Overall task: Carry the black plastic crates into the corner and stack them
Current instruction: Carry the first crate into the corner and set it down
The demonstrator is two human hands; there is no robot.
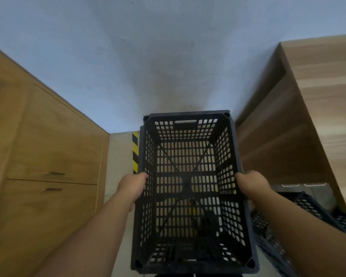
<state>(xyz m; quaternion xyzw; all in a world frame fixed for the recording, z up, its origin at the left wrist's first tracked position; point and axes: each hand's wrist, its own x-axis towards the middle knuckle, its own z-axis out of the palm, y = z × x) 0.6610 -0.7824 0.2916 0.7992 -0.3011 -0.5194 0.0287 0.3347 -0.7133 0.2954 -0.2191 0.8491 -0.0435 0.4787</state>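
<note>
Two hands [133, 186] [252, 184], perhaps three black crates [190, 188] [308, 208] [272, 242], two cabinets [48, 156] [308, 116].

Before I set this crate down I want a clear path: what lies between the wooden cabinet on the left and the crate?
In the head view, bare floor and a yellow-black striped strip beside the crate.

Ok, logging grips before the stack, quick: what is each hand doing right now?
Left hand: closed on the left rim of the black crate.
Right hand: closed on the crate's right rim.
</note>
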